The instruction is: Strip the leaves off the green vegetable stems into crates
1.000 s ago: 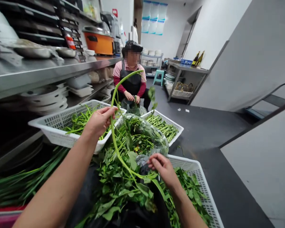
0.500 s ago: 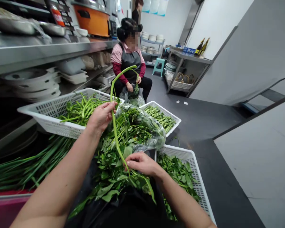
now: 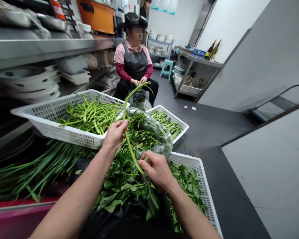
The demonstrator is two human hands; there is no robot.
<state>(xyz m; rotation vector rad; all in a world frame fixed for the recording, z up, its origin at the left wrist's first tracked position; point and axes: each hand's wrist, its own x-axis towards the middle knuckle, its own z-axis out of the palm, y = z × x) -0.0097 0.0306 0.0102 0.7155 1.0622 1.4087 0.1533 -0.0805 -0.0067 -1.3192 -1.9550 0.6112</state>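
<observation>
A long green stem [image 3: 131, 150] runs diagonally between my hands, its upper end bent over to the right. My left hand [image 3: 116, 133] pinches it around the middle. Lower down, my right hand [image 3: 156, 167] has its fingers closed on the stem's lower part, near some leaves. Beneath both hands lies a heap of leafy greens [image 3: 114, 189], partly on black material. Just beyond is a clear plastic bag [image 3: 164, 141] of more greens. The white basket [image 3: 52, 131] at the left holds cut stems [image 3: 89, 114].
Another white basket [image 3: 209, 196] with leaves stands at the right, and a smaller one [image 3: 185, 128] with stems farther off. Scallions [image 3: 40, 169] lie at the left below a steel shelf [image 3: 52, 46]. A seated person [image 3: 137, 63] faces me; someone stands behind.
Both hands have moved right with the stem, my left hand also lower in view. The stem's top now sits lower. The seated person's hands have come together.
</observation>
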